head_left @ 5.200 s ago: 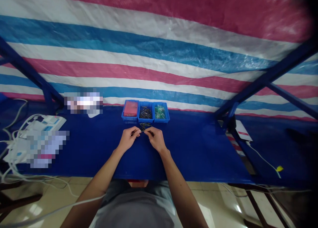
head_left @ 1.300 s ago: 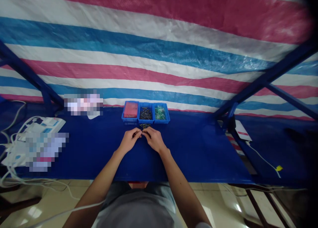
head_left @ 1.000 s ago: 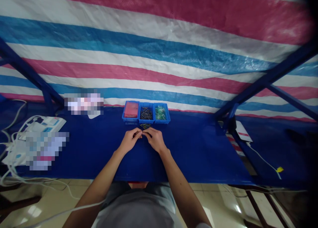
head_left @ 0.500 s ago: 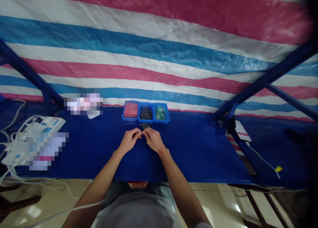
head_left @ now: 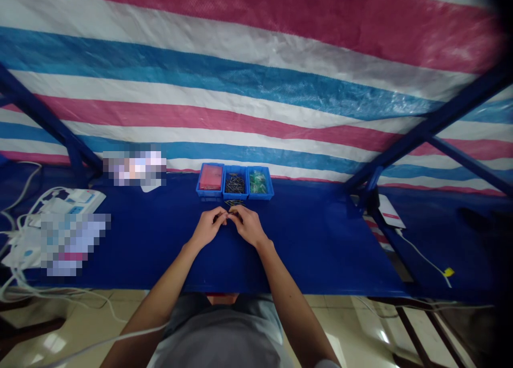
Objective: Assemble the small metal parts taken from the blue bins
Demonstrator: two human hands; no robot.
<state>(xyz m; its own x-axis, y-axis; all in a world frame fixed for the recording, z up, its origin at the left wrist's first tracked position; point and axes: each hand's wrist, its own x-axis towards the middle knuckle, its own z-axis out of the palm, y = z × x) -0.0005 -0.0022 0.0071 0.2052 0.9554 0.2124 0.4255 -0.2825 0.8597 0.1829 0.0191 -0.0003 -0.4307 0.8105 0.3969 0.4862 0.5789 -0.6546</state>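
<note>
Left hand, right hand between screws and table edge, room sideways

1. Both hands at the dial's centre, twelve facing away from the person: left hand and right hand meeting at the fingertips, over the blue worktop! Whatever sits between them is too small to tell.
2. Just beyond, near twelve, a loose pile of slim dark pieces.
3. Then three blue trays, side by side: left tray at eleven, reddish packets inside; middle tray at twelve, heaped with dark pieces; right tray between one and two, green and clear bits.
4. Way out at nine, a white power strip, cables tangled.
5. Over at three, a white slab, cable attached.
</note>
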